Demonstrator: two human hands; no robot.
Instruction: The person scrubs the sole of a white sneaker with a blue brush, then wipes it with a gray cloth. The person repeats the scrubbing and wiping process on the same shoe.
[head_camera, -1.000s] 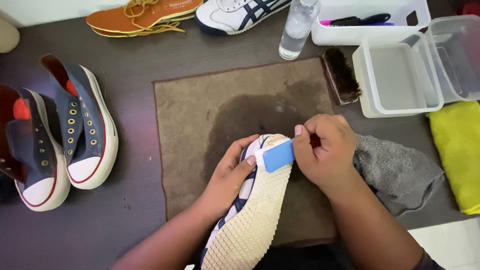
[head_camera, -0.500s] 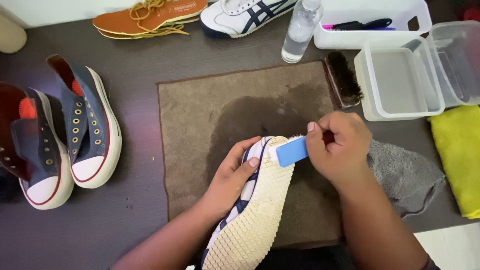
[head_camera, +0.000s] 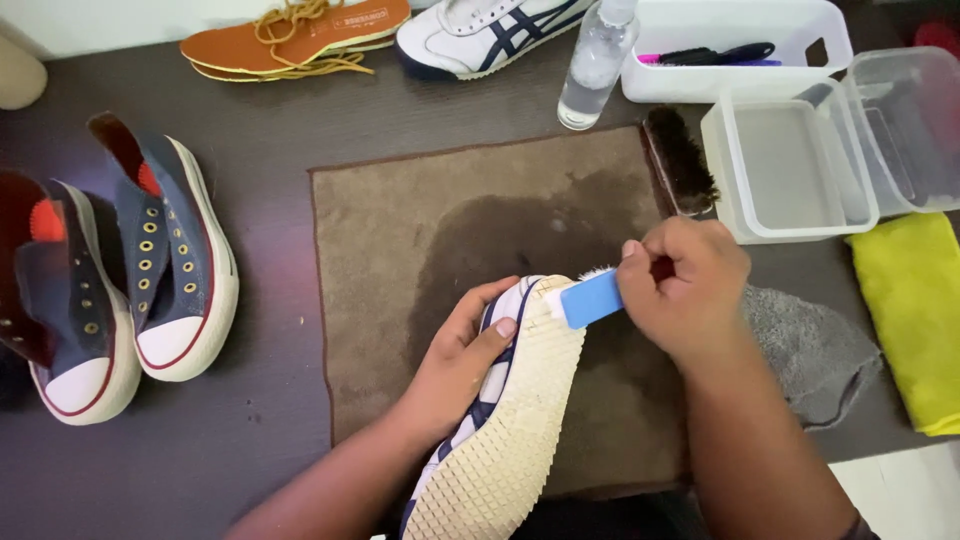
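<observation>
Your left hand (head_camera: 462, 352) grips white sneaker with navy stripes (head_camera: 500, 420), sole up, over damp brown microfibre mat (head_camera: 400, 250) on dark worktop (head_camera: 270, 120). Your right hand (head_camera: 685, 290) clenched round small blue-handled brush (head_camera: 590, 298), bristles on toe edge of cream waffle sole. Step in hand, likely: scrubbing sole rim at toe. Next stroke calls for firm left grip, short passes along edge. Grey towel (head_camera: 815, 350) just beside right wrist; clear plastic tub (head_camera: 790, 170) well apart beyond mat.

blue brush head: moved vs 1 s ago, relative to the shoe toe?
Yes. The blue brush in the right hand has slid rightward, from over the sole toward the toe edge of the white shoe, which the left hand steadies on the brown mat.
</observation>
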